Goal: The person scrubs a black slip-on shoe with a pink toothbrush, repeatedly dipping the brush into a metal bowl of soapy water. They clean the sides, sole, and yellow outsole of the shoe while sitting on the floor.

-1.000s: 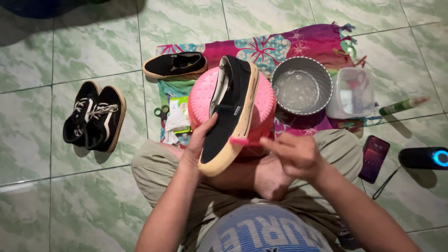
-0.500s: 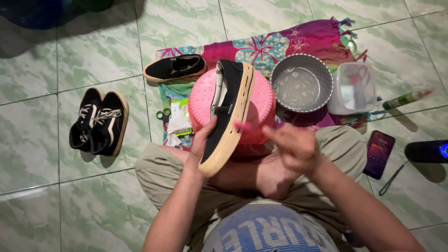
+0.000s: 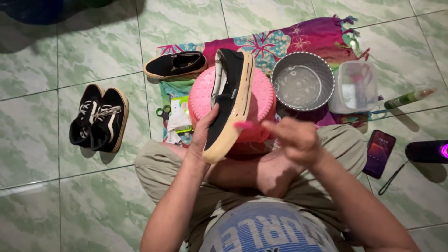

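Seated cross-legged on the tiled floor (image 3: 42,154), a person's left hand (image 3: 205,133) grips a black shoe (image 3: 228,100) above a pink basin (image 3: 198,100), the right hand (image 3: 294,140) clamped on a pink brush (image 3: 243,125) at its sole

At frame centre, the left hand (image 3: 204,133) holds a shoe (image 3: 229,100) on edge over an upturned basin (image 3: 266,100). Right of it, the right hand (image 3: 291,140) holds a brush (image 3: 244,125) beside the sole. A bowl (image 3: 302,81) and a plastic container (image 3: 357,87) lie upper right, a pair of shoes (image 3: 99,119) at left.
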